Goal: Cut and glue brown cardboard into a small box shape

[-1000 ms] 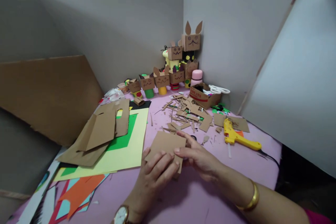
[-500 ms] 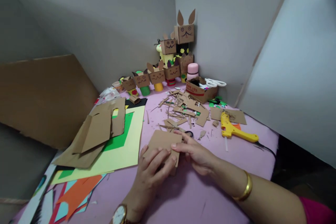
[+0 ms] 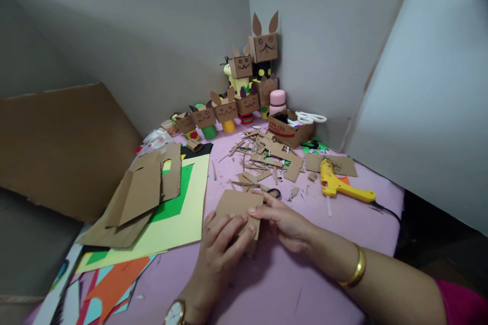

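A piece of brown cardboard [image 3: 237,204] is between my two hands, low over the pink tabletop. My left hand [image 3: 225,244] lies across its near side with bent fingers pressed on the top face. On the right edge, my right hand [image 3: 280,221] pinches it, thumb on top and the other fingers behind. A lower cardboard edge shows beneath; whether it is one folded piece or several layers I cannot tell. Just beyond it lies a pair of scissors [image 3: 263,188] with dark handles, partly hidden by cardboard scraps.
A yellow glue gun [image 3: 343,188] with a black cord lies at right. Cardboard scraps [image 3: 267,155] spread mid-table. Cardboard animal figures [image 3: 224,111], a pink bottle [image 3: 277,101] and a small box [image 3: 292,133] stand behind. Cardboard sheets [image 3: 143,188] and coloured paper [image 3: 114,284] lie at left.
The view has shifted slightly. My hands keep the same grip on the cardboard, with almost no movement.
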A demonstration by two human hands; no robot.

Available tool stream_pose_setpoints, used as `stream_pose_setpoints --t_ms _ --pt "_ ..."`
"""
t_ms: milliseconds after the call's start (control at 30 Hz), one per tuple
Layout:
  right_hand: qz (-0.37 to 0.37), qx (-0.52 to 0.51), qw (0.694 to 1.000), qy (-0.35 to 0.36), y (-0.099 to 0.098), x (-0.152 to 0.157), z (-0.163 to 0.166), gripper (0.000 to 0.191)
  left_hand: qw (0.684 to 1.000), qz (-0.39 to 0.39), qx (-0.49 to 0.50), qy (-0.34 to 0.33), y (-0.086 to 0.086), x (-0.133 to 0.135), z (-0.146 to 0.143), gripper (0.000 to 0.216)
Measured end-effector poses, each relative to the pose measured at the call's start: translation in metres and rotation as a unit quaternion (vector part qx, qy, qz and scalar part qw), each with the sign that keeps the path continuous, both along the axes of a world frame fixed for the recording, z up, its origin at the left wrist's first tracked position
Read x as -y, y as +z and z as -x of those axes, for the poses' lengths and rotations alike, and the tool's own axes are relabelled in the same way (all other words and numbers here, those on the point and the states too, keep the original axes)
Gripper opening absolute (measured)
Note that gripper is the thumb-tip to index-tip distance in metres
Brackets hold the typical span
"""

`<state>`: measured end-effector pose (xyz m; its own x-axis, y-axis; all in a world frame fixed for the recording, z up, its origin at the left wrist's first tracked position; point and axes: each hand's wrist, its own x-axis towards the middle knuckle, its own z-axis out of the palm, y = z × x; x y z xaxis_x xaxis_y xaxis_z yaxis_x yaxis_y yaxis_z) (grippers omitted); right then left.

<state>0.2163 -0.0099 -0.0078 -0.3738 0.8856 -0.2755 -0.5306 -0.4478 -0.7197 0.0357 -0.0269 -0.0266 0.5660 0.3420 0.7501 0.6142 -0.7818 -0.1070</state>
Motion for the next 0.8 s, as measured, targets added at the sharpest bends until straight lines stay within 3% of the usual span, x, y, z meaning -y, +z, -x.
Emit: stream_pose_setpoints --t_ms 800 --pt "-0.005 0.001 1.0 -0.002 -0.0016 -0.0006 0.0008 0.067 1.0 0.011 0.007 0.009 -0.0068 -0.0001 0.0026 0.034"
